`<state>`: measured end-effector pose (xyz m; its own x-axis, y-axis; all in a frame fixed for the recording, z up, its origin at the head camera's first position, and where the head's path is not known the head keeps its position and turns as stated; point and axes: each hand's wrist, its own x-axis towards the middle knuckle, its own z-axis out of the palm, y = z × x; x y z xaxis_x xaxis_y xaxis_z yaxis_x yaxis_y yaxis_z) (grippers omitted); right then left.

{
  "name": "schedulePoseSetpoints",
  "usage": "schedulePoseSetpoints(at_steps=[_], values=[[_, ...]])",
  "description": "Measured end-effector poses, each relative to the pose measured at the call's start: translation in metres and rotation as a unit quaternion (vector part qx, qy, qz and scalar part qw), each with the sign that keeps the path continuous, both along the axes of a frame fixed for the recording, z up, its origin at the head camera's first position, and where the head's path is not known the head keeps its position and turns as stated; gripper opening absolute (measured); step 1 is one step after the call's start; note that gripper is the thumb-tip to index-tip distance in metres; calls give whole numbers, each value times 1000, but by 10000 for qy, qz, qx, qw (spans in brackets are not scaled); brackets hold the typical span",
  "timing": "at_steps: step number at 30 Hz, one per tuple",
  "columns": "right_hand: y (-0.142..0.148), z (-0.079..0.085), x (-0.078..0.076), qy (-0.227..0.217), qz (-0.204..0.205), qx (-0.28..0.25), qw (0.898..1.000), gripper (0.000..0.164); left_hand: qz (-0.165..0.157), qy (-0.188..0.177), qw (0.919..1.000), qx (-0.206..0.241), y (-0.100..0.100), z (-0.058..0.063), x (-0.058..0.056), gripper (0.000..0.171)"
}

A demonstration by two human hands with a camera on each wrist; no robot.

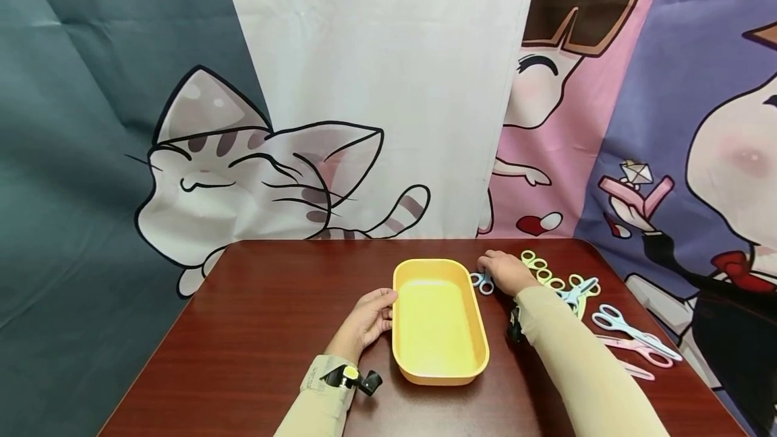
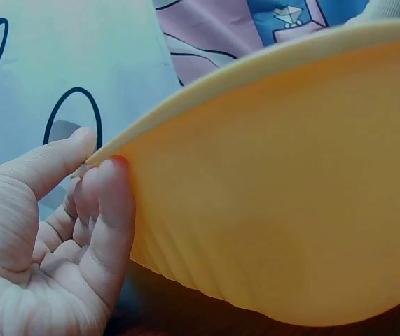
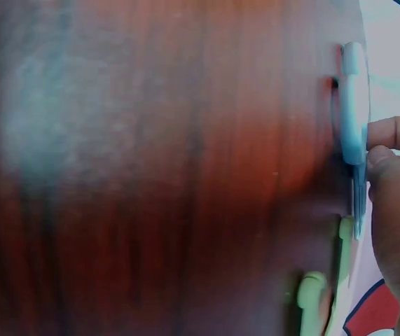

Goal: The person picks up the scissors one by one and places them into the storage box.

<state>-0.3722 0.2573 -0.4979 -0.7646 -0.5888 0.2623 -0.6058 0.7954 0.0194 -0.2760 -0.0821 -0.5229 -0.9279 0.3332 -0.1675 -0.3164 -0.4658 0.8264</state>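
A yellow rectangular tray (image 1: 441,319) stands on the table. My left hand (image 1: 367,319) pinches its left rim, thumb above and fingers below; the left wrist view shows the thumb (image 2: 80,143) at the edge of the tray wall (image 2: 270,189). Toward the back right, my right hand (image 1: 506,272) reaches down over a pair of blue scissors (image 1: 483,282), its handle loops pointing at the tray. In the right wrist view, thumb and index finger (image 3: 396,133) pinch these scissors (image 3: 354,105) just below the handles. The hand hides the blades from the head view.
Right of my right hand lie green scissors (image 1: 549,280), light blue scissors (image 1: 577,294), blue-handled scissors (image 1: 613,319) and pink scissors (image 1: 655,356). A printed cloth (image 1: 388,52) hangs behind the table's (image 1: 273,356) far edge.
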Motion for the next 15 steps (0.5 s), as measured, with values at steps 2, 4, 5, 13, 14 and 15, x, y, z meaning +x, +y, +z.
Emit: schedulePoseSetpoints(at_steps=[2,4,5,13,14,15], values=[[3,1,1,-159,-34,46,9999,24,-41,6,10000,-8,1,-1,0,7],[5,2,1,-288,28,58,9996,29,-33,-6,10000,6,1,-1,0,8],[6,3,1,-357,79,33,9993,32,-15,8,10000,-1,0,-1,0,8],[5,8,3,-391,482,-36,9981,27,-82,50,9999,57,-5,0,2,8],[4,9,4,-324,495,-34,9982,25,-115,39,9999,69,-6,-1,3,8],[3,9,5,-254,490,-38,9985,24,-149,12,9999,77,-6,-1,3,9]])
